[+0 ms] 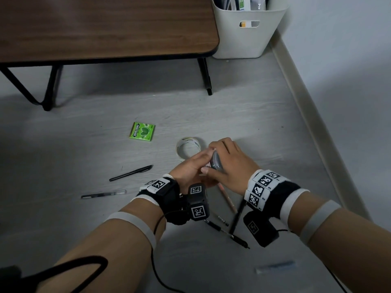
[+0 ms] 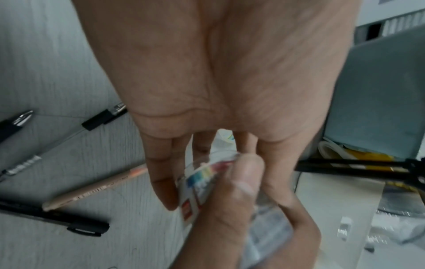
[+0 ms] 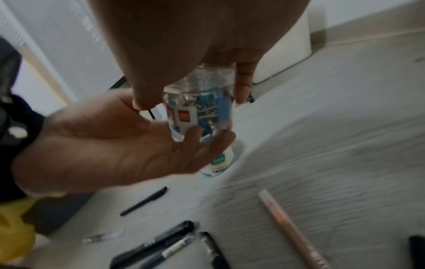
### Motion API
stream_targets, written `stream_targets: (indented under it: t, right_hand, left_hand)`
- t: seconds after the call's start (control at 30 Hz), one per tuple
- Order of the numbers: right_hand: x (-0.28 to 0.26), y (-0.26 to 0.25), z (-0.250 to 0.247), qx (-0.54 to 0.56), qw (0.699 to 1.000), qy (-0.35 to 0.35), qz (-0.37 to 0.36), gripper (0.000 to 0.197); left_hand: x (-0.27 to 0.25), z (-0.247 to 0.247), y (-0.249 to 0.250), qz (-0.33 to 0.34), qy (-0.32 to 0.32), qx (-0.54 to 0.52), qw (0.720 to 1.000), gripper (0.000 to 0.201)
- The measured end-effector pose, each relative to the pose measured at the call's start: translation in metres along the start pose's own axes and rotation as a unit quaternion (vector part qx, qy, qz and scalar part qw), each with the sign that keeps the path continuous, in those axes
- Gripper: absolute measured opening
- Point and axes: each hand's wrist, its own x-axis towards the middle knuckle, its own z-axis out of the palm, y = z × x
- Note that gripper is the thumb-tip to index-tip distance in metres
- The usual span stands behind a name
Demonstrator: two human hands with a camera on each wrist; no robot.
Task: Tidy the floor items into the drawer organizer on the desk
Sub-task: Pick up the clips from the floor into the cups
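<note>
We hold a small clear plastic jar of binder clips above the grey wood-grain floor, our right hand curled over its lid end, our left hand cupping its base with fingers loosely bent; the jar lies between both palms, equally near each; slim pens and a tape roll lie below; the dark-wood desk stands ahead

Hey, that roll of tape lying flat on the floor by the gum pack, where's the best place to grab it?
Come from above. The tape roll lies flat with its open core facing up, so pinch its far wall, one finger inside the ring and the thumb outside. Its near edge sits under the left hand, which holds a clear jar together with the right hand.
</note>
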Motion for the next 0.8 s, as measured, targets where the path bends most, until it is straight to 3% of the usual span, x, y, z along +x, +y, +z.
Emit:
stream_targets:
  t: [0.13, 0.23, 0.33, 0.47, 0.6, 0.67, 0.8]
  right_hand:
    - [0.003, -0.008, -0.004, 0.117, 0.993, -0.021, 0.018, 0.078]
    - [0.006, -0.012, -0.012, 0.179, 0.981, -0.057, 0.043, 0.086]
    - [0.005, -0.008, -0.02, 0.233, 0.971, -0.023, 0.056, 0.08]
    - [0.006, -0.006, -0.022, 0.218, 0.974, 0.0, 0.066, 0.068]
    - [0.014, -0.006, -0.023, 0.214, 0.964, 0.022, 0.157, 0.062]
    - [0.02, -0.005, -0.016, 0.251, 0.947, 0.018, 0.198, 0.066]
    - [0.029, -0.006, 0.0, 0.255, 0.943, -0.004, 0.214, 0.085]
  left_hand:
    - [-0.003, -0.003, 0.001, -0.006, 0.0, -0.015, 1.0, 0.072]
    - [-0.005, -0.002, 0.007, -0.01, 0.004, -0.024, 1.0, 0.056]
    - [-0.006, -0.002, 0.016, 0.008, 0.004, -0.062, 0.998, 0.041]
    - [-0.004, -0.004, 0.019, 0.013, 0.016, -0.071, 0.997, 0.044]
    - [-0.005, 0.0, 0.017, 0.046, 0.039, -0.076, 0.995, 0.038]
    - [-0.006, -0.003, 0.014, 0.05, 0.054, -0.071, 0.995, 0.04]
    - [-0.011, -0.016, 0.006, 0.059, 0.075, -0.07, 0.993, 0.05]
